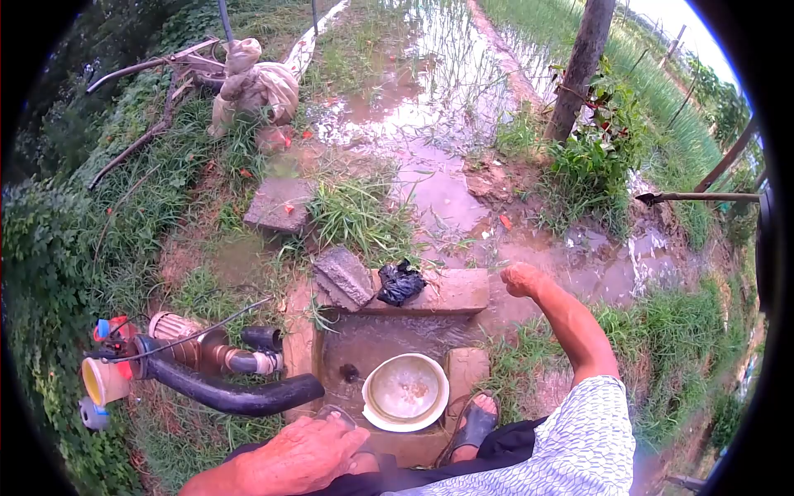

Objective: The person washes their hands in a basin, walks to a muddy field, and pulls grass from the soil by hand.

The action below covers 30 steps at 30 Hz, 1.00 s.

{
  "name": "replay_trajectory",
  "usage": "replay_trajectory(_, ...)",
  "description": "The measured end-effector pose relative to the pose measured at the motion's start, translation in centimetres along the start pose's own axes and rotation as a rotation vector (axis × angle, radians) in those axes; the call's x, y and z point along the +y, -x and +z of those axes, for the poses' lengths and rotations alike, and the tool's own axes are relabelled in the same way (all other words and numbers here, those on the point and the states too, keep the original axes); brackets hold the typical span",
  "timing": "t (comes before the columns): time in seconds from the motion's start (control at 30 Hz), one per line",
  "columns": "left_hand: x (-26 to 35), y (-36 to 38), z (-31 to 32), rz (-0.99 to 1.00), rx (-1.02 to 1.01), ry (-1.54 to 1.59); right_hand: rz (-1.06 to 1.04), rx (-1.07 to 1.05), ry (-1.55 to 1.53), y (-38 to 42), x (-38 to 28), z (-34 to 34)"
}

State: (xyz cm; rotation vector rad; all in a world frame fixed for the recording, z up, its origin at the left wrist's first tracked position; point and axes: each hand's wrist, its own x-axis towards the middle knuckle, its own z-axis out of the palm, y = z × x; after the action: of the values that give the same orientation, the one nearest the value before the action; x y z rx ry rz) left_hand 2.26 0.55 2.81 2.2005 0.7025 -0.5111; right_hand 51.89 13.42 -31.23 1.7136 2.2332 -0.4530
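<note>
My right hand [519, 279] is stretched forward over the muddy water channel, just right of the brick ledge [459, 291]. Its fingers are curled into a fist, and I cannot tell whether anything is inside. Low in front of me, my left hand [306, 446] hangs loosely with its fingers extended, close to my left foot. A white basin [445, 397] with cloudy water stands in the small brick-edged pit [343, 335], between my feet. On the ledge lies a crumpled black plastic bag [400, 283], beside a tilted grey brick [343, 277].
At left, a pump [178, 335] with a thick black pipe [240, 393] points toward the pit. Another brick [279, 204] lies in the grass near a cloth-wrapped post [256, 87]. A wooden pole [583, 70] stands at the right of the flooded field [430, 74].
</note>
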Motion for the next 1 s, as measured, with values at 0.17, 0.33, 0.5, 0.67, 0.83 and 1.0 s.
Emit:
replay_trajectory(0.17,0.0,0.4,0.5,0.027,0.050,-0.005,0.046,-0.055,0.011,0.0,-0.1,-0.4)
replay_trajectory(0.33,0.1,0.6,0.6,0.027,0.035,0.004,0.078,-0.064,0.019,0.0,-0.5,-0.9)
replay_trajectory(0.5,0.2,0.8,1.0,0.035,0.055,0.001,0.054,-0.060,0.037,0.0,-0.9,-1.5)
replay_trajectory(0.67,0.3,0.7,0.9,0.027,0.028,0.007,0.031,-0.045,0.047,-0.2,-0.9,-1.2)
replay_trajectory(0.83,-0.1,0.5,1.4,0.066,0.076,-0.008,0.058,-0.052,0.024,-0.2,-0.9,-1.0)
replay_trajectory(1.0,0.3,0.5,0.8,0.033,0.023,-0.039,0.046,-0.050,0.013,-0.2,-1.0,-1.4)
